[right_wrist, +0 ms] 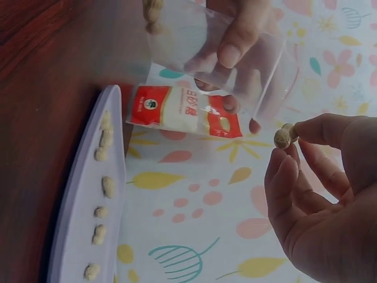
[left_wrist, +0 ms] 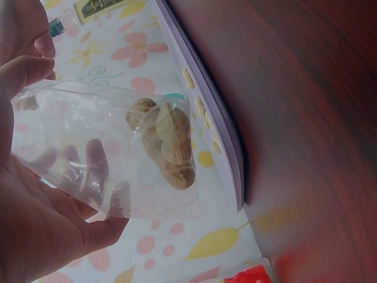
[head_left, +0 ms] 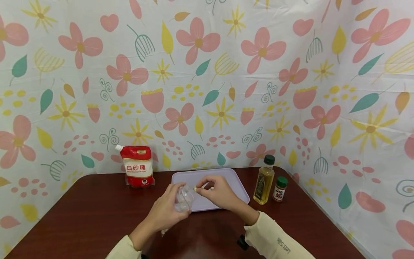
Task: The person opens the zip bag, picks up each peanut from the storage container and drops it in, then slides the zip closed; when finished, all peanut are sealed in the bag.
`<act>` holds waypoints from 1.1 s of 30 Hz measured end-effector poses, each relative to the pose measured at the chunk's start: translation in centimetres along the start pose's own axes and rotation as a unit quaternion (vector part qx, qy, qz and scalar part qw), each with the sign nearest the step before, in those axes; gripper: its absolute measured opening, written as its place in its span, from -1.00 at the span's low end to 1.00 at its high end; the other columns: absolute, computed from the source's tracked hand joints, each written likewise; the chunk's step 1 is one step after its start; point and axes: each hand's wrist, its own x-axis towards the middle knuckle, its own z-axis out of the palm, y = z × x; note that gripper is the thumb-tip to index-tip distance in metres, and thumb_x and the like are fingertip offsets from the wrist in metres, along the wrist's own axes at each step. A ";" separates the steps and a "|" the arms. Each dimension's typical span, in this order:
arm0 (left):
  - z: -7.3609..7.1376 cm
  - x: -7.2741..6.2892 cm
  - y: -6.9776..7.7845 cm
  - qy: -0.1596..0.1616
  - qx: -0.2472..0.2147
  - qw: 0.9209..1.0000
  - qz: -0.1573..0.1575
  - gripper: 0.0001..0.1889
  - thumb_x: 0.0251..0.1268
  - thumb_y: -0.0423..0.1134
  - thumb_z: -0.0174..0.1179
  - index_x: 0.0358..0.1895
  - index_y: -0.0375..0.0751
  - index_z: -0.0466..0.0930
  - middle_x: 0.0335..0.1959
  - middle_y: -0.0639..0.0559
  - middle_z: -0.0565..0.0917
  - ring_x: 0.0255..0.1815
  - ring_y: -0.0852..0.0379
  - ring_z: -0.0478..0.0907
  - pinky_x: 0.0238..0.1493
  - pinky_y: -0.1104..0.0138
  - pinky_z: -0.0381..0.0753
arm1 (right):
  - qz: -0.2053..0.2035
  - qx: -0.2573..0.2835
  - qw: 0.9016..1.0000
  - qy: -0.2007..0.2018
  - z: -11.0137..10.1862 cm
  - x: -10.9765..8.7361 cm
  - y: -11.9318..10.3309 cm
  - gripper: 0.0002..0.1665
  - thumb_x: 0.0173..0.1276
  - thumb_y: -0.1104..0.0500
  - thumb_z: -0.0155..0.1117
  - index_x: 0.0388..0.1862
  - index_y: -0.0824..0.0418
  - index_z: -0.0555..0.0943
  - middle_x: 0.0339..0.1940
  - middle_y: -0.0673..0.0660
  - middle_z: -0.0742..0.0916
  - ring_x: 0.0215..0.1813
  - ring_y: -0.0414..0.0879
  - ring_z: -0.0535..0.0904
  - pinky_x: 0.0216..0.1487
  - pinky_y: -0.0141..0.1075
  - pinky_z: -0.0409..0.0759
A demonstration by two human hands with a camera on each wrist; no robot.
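Observation:
My left hand holds a clear plastic bag by its upper part, fingers and thumb around it. Several unshelled peanuts lie in the bottom of the bag. Close beside the bag's mouth, my right hand pinches one peanut between thumb and fingertip. Below both hands is a pale lilac tray. On it several more peanuts lie spaced out in a row, seen in the right wrist view; in the head view the hands cover part of the tray.
A red and white pouch of white sugar stands at the back left of the dark wooden table. Right of the tray are an oil bottle and a small green-capped jar. Flower-patterned cloth hangs behind.

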 end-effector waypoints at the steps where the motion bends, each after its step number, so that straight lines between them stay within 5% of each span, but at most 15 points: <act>1: 0.0 0.0 0.0 -0.001 -0.001 1.000 -0.001 -0.18 -0.07 0.01 0.49 0.34 -0.02 0.34 0.01 0.08 0.46 -0.26 0.19 0.50 -0.31 0.21 0.52 | 0.002 0.000 1.000 0.003 -0.1 0.0 -0.1 -0.95 0.31 0.21 0.39 -0.35 0.17 0.72 -0.33 0.00 0.76 -0.37 -0.04 0.70 -0.39 -0.32 0.60; 8: 0.1 -0.1 0.0 -0.006 0.003 1.000 0.000 -0.18 -0.05 0.02 0.48 0.34 -0.04 0.33 0.00 0.08 0.45 -0.26 0.20 0.49 -0.32 0.22 0.52 | 0.021 0.009 1.000 0.004 -0.2 0.0 -1.3 -0.94 0.33 0.17 0.37 -0.30 0.14 0.72 -0.37 0.09 0.76 -0.53 -0.14 0.60 -0.58 -0.27 0.56; 22: -0.1 -0.2 0.2 0.002 0.005 1.000 0.004 -0.18 -0.06 -0.01 0.49 0.34 -0.04 0.33 0.00 0.09 0.45 -0.27 0.22 0.48 -0.34 0.24 0.50 | 0.015 0.034 0.999 -0.014 0.4 0.2 -1.7 -0.89 0.34 0.24 0.33 -0.24 0.28 0.71 -0.26 0.14 0.76 -0.44 -0.18 0.66 -0.62 -0.28 0.56; 33: -0.2 -0.1 0.2 0.005 0.002 1.000 -0.002 -0.17 -0.08 -0.04 0.50 0.34 -0.05 0.34 -0.03 0.09 0.45 -0.26 0.21 0.49 -0.33 0.24 0.52 | 0.024 0.037 0.999 -0.002 0.3 0.2 -0.5 -0.94 0.35 0.23 0.34 -0.25 0.19 0.72 -0.32 0.15 0.75 -0.56 -0.11 0.56 -0.61 -0.28 0.54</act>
